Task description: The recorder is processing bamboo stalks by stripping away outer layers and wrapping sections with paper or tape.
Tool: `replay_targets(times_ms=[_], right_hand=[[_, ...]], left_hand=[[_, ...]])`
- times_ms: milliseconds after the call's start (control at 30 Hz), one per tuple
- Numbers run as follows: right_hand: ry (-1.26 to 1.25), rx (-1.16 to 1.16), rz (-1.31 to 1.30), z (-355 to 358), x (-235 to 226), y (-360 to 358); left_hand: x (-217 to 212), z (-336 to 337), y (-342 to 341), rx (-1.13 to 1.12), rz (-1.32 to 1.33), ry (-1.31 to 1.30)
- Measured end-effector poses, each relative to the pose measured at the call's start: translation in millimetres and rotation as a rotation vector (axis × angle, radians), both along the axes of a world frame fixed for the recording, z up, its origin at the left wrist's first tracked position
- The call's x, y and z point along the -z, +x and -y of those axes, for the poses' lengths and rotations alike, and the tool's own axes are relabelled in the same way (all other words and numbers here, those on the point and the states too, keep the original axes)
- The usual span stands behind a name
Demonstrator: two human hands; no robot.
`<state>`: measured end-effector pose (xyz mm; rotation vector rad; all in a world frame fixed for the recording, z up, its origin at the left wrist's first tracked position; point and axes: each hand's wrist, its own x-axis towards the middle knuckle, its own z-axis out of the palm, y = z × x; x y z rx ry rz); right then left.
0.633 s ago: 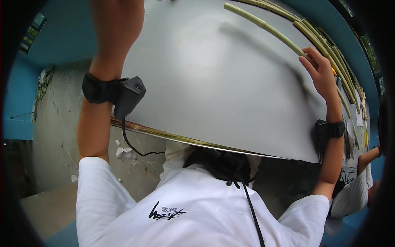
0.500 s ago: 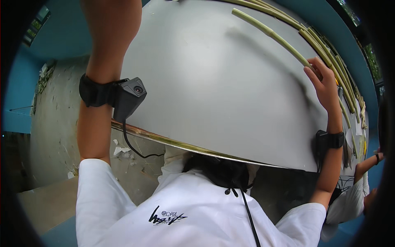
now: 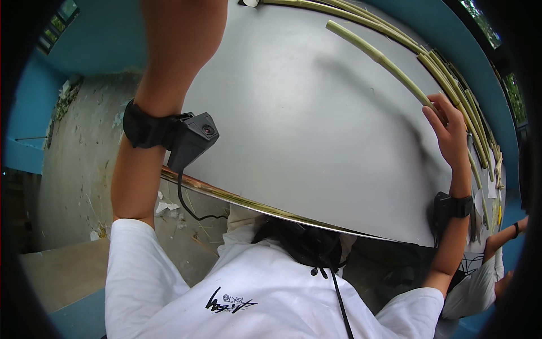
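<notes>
Stalk point(image 3: 384, 59), pale green and jointed, is slanting over the right part of a smooth grey table point(image 3: 282, 118), one cut end pointing far and left, the other portion running into the person's right hand point(image 3: 449, 129). That hand is holding it in a narrow grip, the thumb lying on the left side and the fingers curling around from the right. A soft shadow is falling on the tabletop to the left of the stalk, apart from it.

The left hand point(image 3: 185, 31) is reaching far along the left side and passing out of view; its fingers are being cut off by the upper edge, so whether it is standing wide, narrow or holding anything, I cannot tell.

More green stalks point(image 3: 451, 87) are lying along the far and right border of the table, just beyond the right hand. A long reddish-green strip point(image 3: 243, 198) is running along the near edge. Black wrist cameras are sitting on both forearms, one left point(image 3: 195, 140) and one right point(image 3: 451, 208), the left one trailing a black cable point(image 3: 186, 206). White scraps point(image 3: 165, 207) are lying on the floor point(image 3: 96, 158) at near left. At the right, another person's forearm point(image 3: 504, 236) is showing beside the table.
</notes>
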<state>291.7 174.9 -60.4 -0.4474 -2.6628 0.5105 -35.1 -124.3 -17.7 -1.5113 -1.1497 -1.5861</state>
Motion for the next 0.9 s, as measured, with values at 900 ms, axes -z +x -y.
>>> replay_targets(times_ms=[900], right_hand=[[-0.088, 0.047, 0.039, 7, 2, -2]], left_hand=[[-1, 112, 26, -0.282, 0.257, -0.120]])
